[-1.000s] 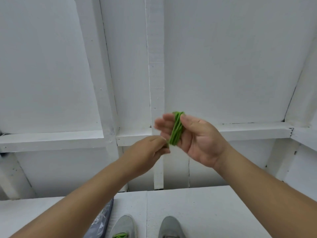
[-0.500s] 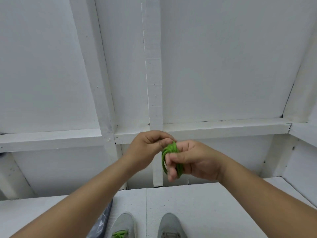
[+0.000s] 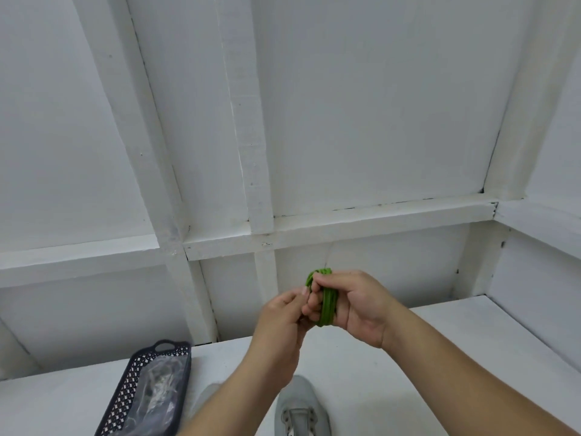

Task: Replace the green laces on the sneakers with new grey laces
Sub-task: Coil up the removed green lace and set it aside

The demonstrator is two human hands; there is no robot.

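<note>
A: What's sitting at your near left?

B: A basket [image 3: 125,394] holding bagged laces, probably grey. Your left hand [image 3: 279,319] is pinching the green lace [image 3: 327,305] coiled round your right hand [image 3: 355,305] fingers. The right sneaker [image 3: 301,407] is looking unlaced; relacing remains.

I see a white panelled wall [image 3: 361,105] filling most of the view, divided by upright white battens [image 3: 242,121] and a horizontal ledge [image 3: 345,221] running left to right. At far right the panelling turns a corner. Below, a white tabletop [image 3: 440,335] spreads toward me. The light is soft and even, with faint grey shadows along the battens.
</note>
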